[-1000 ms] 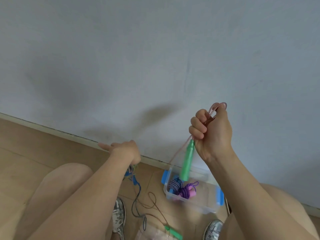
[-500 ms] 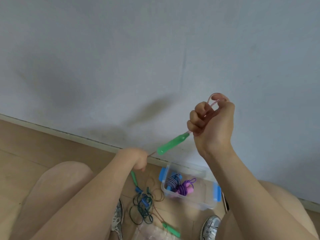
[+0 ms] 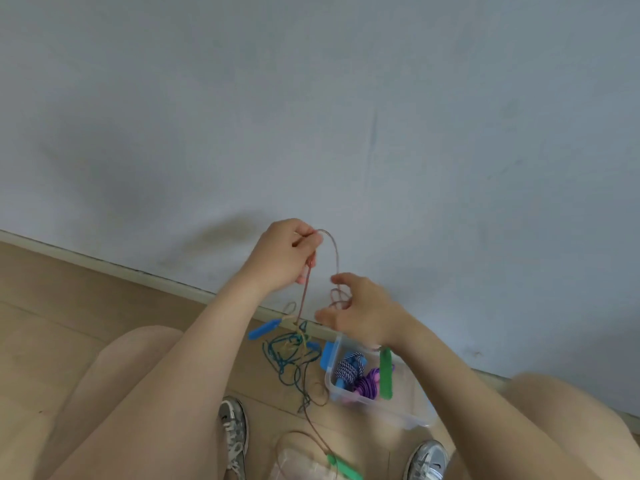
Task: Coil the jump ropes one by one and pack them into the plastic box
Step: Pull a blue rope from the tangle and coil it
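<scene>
Mid-coil on the pinkish jump rope (image 3: 335, 252), both hands up near the wall.

My left hand (image 3: 287, 252) is pinched shut on the rope's high loop. My right hand (image 3: 360, 311) has its fingers loosely curled around small coils, green handle (image 3: 385, 374) dangling over the plastic box (image 3: 377, 407) on the floor, a blue rope (image 3: 287, 355) tangled beside it.

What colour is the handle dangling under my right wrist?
Green, clearest in the head view: the plastic jump-rope handle hangs over the clear box.
</scene>
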Action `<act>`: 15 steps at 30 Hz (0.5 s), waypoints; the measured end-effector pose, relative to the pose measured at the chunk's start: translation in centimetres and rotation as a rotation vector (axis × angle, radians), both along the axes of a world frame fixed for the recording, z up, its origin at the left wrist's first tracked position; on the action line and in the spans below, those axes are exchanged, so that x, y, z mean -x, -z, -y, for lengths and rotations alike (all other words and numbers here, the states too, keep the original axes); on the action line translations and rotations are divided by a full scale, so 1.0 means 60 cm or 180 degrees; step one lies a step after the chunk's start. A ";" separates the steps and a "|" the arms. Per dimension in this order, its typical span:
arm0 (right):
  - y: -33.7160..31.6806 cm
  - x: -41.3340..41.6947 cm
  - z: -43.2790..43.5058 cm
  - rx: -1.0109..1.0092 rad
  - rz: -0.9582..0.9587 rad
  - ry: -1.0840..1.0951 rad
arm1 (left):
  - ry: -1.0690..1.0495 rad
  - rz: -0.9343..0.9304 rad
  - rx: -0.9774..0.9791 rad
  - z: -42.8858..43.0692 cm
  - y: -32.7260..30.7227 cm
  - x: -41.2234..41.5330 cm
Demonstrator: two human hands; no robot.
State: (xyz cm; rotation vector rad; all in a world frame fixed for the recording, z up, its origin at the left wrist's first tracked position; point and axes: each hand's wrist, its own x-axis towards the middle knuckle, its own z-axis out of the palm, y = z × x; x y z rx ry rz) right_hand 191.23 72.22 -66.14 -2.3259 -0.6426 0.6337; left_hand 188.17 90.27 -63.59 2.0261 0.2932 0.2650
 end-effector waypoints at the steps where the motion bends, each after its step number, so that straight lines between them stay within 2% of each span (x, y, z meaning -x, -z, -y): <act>1: 0.007 0.003 -0.009 -0.0151 -0.0127 -0.0159 | 0.0088 0.0039 0.0251 0.001 -0.009 0.002; 4: 0.026 0.001 -0.032 -0.0485 0.0154 -0.0321 | 0.0237 0.0151 0.0834 0.004 -0.018 0.007; 7: 0.021 -0.008 -0.040 -0.0656 0.0639 -0.0184 | 0.0161 0.0410 0.1002 0.006 -0.012 0.008; 10: -0.013 -0.011 -0.035 -0.1361 0.0865 0.0062 | 0.0262 0.0087 0.1186 0.001 -0.003 0.002; 12: -0.040 -0.011 -0.029 -0.1907 0.0865 0.0212 | 0.0610 -0.0455 0.0923 0.002 0.009 -0.001; 15: -0.070 -0.009 -0.018 -0.2580 0.1118 0.0408 | 0.1414 -0.1255 -0.0150 0.010 0.036 -0.001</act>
